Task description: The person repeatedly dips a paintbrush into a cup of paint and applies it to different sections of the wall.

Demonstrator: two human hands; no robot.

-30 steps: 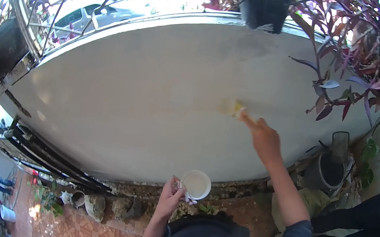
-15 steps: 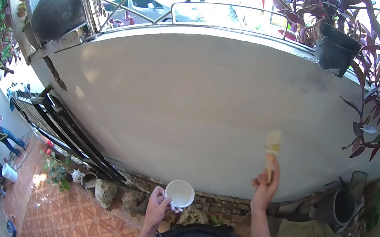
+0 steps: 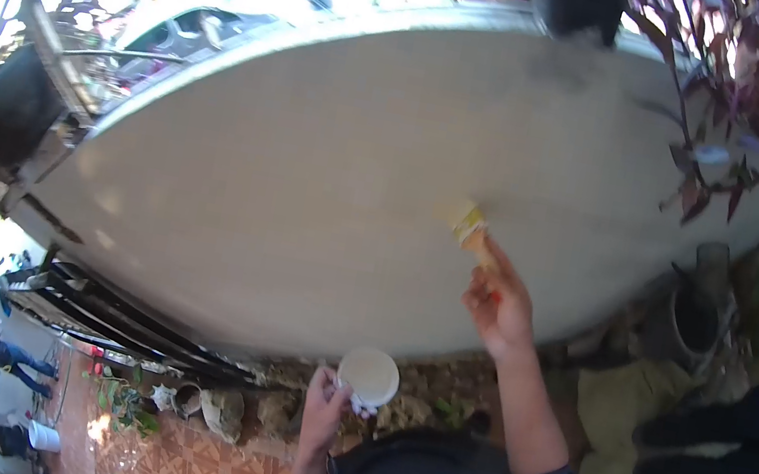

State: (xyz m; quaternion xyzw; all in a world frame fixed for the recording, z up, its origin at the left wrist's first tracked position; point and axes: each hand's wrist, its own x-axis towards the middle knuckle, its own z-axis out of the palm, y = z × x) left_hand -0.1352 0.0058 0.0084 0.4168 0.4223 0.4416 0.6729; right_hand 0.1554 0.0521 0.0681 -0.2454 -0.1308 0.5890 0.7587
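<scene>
A paintbrush [image 3: 470, 229] is gripped by its handle in my right hand [image 3: 503, 306]. Its pale bristles point up and left, right at the face of the broad whitish wall [image 3: 290, 170]. Lower down, my left hand [image 3: 324, 412] holds a small white cup [image 3: 369, 373] by its left side. The cup's mouth faces up toward me, with pale contents inside, and whitish smears mark the fingers. Part of the brush handle is hidden behind my right fingers.
Dark metal bars [image 3: 121, 319] lean by the wall's lower left. A black pot [image 3: 573, 2] and purple-leaved plants [image 3: 744, 129] hang over its top right. Rocks [image 3: 222, 412] line its base; a dark bucket [image 3: 689, 322] stands right. Two people and a white bucket [image 3: 44, 437] appear far left.
My right hand has moved left and up along the wall, and the brush has swung from upright to leaning left. The whole view has tilted. The cup stays in my left hand.
</scene>
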